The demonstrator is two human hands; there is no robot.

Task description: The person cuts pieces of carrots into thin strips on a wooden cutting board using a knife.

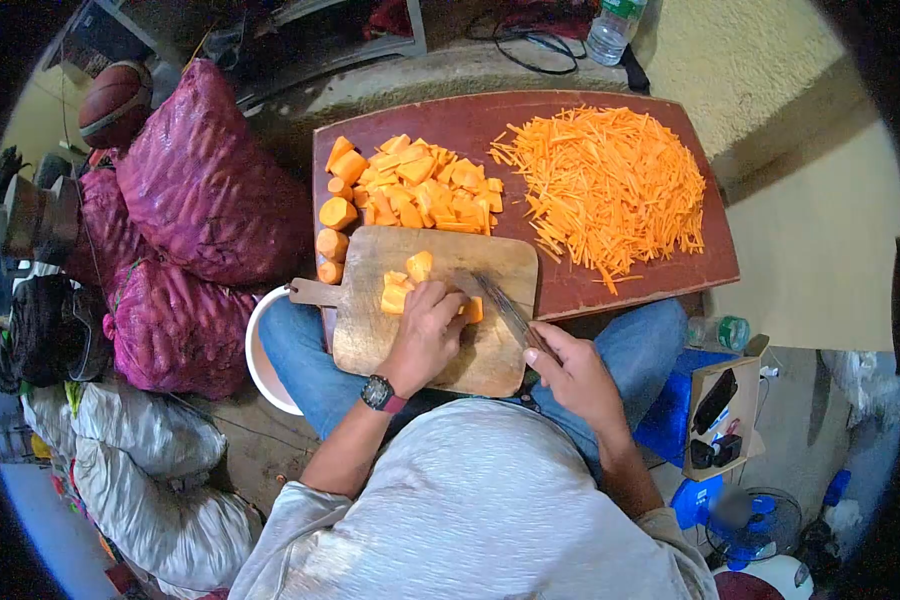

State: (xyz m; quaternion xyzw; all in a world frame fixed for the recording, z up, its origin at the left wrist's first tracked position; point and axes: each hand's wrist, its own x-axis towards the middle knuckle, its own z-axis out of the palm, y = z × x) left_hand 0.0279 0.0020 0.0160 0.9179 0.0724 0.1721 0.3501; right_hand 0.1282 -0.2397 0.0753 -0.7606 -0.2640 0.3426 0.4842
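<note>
Holding the knife: that's the right hand, fingers wrapped round the handle, blade slanting up and left above the wooden board.
Left hand: down on the board, fingers bunched close together and curled over some orange vegetable. One orange piece pokes out on the blade side. Can't tell how much is under the fingers.
Wrist: dark watch on a reddish strap, left arm.
Board pieces: a few small orange chunks sit just beyond the left fingers, well clear of the knife.
Board: lies partly over the near edge of the dark red table, above the person's lap, its handle pointing left.
Chunk pile: chunky orange pieces heaped right behind the board, with thick rounds lined up along the table's left side.
Strip pile: a big mound of thin orange strips on the right half of the table.
Floor, left: white basin by the knee, plus bulging pinkish-purple sacks next to it.
</note>
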